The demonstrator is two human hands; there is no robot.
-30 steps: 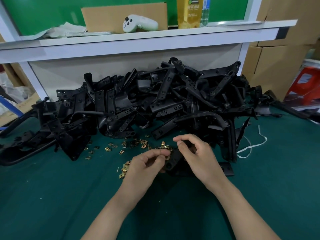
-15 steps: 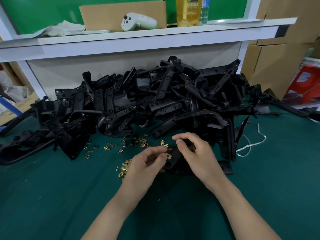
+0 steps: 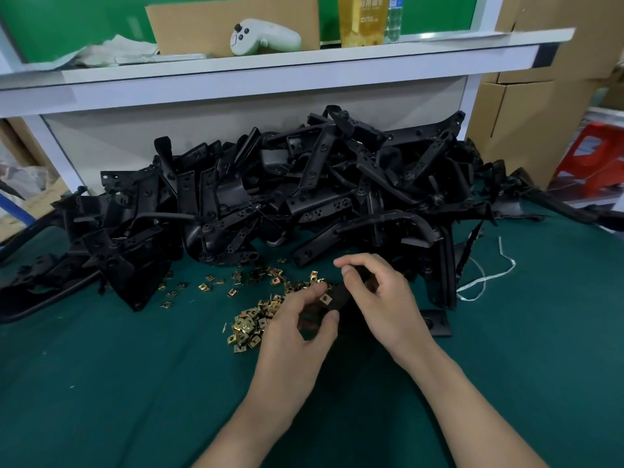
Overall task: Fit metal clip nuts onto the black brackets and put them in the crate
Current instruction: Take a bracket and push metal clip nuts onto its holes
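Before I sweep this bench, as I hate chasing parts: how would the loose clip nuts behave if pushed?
The clip nuts look small, flat, thin, so probably light and unlikely to roll. Heaped loose on the green mat, they'd likely scatter.

On the green table (image 3: pixel 101 383), the left hand (image 3: pixel 297 336) and right hand (image 3: pixel 381 298) both grip one black bracket (image 3: pixel 341 296), with a brass clip nut (image 3: pixel 325 298) on it. Loose clip nuts (image 3: pixel 248 324) lie at the left hand's nine o'clock. The bracket heap (image 3: pixel 270 204) rises at twelve o'clock.
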